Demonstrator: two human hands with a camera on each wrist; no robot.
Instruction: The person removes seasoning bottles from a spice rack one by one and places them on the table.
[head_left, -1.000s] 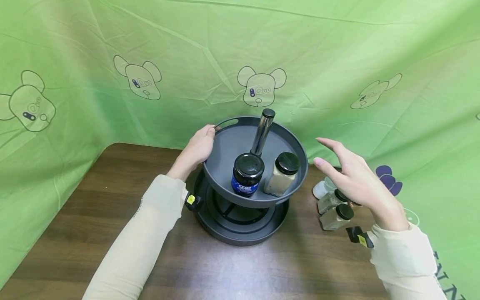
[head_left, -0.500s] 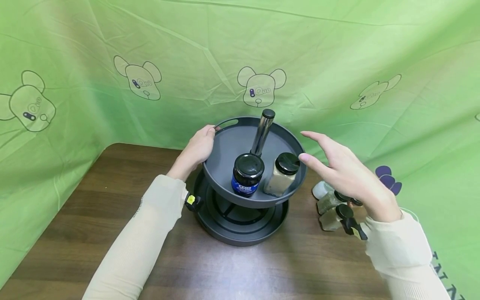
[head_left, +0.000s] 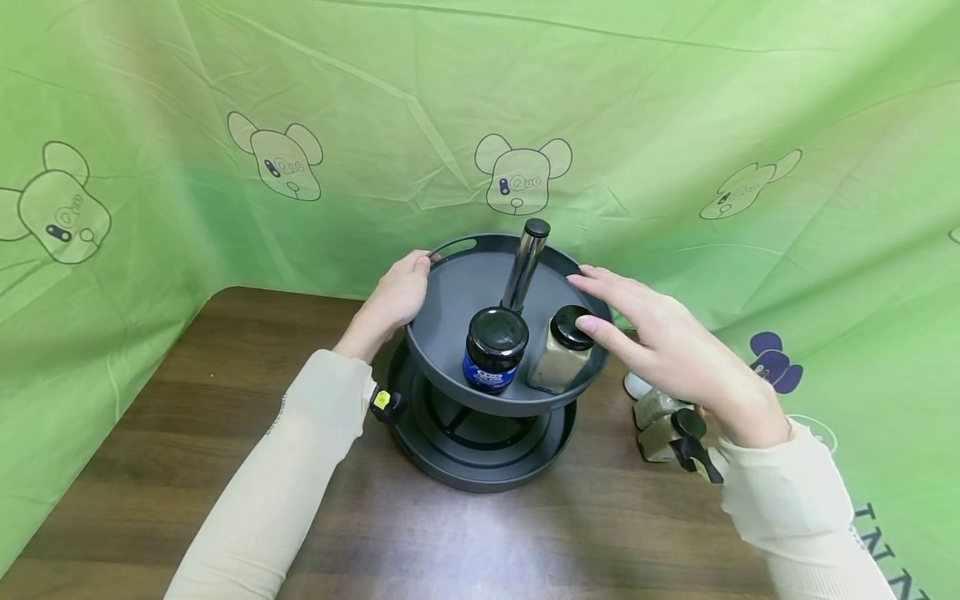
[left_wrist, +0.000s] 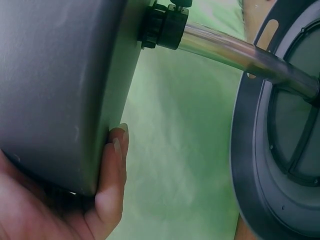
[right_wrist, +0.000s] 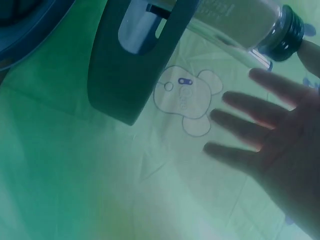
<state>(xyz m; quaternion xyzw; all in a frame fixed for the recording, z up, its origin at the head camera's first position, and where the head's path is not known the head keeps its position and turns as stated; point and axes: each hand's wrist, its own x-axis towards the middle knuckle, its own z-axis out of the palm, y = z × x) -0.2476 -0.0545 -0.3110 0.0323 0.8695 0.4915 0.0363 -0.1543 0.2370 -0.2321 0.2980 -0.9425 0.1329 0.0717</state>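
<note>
A two-tier dark grey round stand has an upper tray (head_left: 459,304), a lower tray (head_left: 483,479) and a shiny pole (head_left: 523,271). My left hand (head_left: 396,293) grips the upper tray's left rim; in the left wrist view its fingers (left_wrist: 111,190) curl beneath the edge. On the upper tray stand a dark jar (head_left: 491,373) with a blue label and a clear jar (head_left: 557,367) of pale powder with a black lid. Above the tray's right rim, my right hand (head_left: 671,346) has fingers spread. Its thumb appears to touch the clear jar's lid (right_wrist: 287,35).
Several small jars (head_left: 660,440) are grouped on the wooden table (head_left: 360,517) to the right of the stand, partly hidden by the right hand and wrist. A green cloth (head_left: 390,125) with mouse drawings hangs behind and at both sides.
My right hand has moved left, from beside the upper tray to over its right rim, with the thumb now at the clear jar's lid. The left hand stays on the rim.
</note>
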